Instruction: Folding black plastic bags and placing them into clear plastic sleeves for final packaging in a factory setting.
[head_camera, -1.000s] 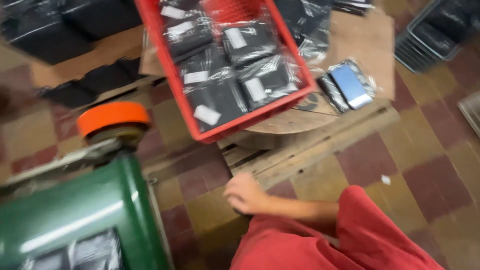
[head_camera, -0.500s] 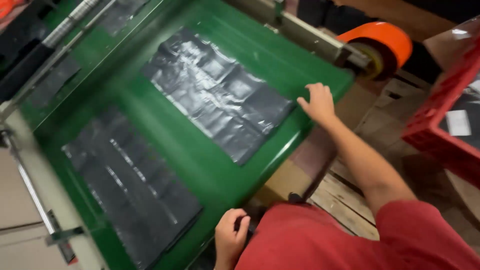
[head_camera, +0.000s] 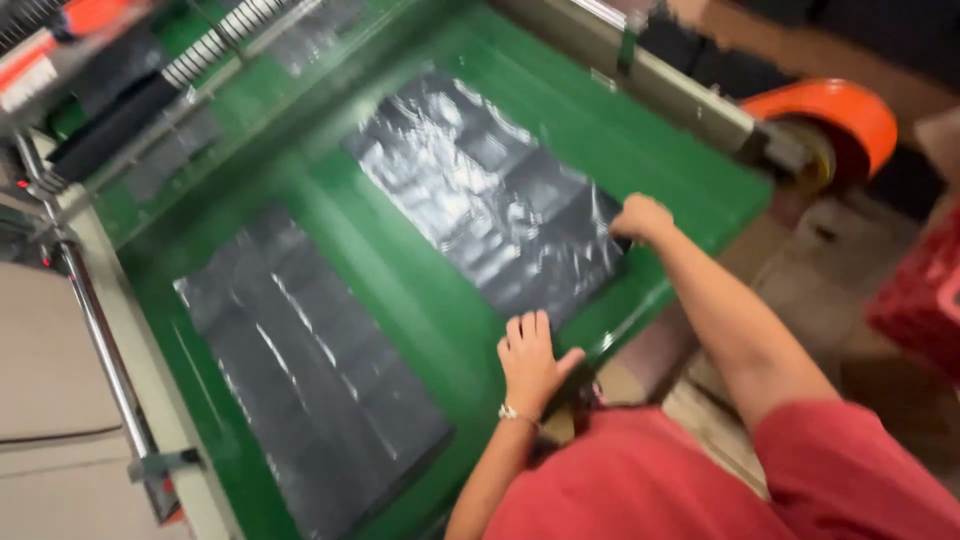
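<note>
Right hand (head_camera: 640, 217) pinches the glossy black plastic-wrapped sheet (head_camera: 490, 195); left hand (head_camera: 530, 362) lies open-fingered on the green conveyor bed (head_camera: 400, 290), steadying.

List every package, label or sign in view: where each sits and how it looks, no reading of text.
Far sheet of plastic-wrapped packs: on the green table, shiny black rectangles; right hand on its corner, left hand at its near edge.
Near sheet of packs: lower left, dark grey.
Label: top left on the machine, small, white and red.
</note>
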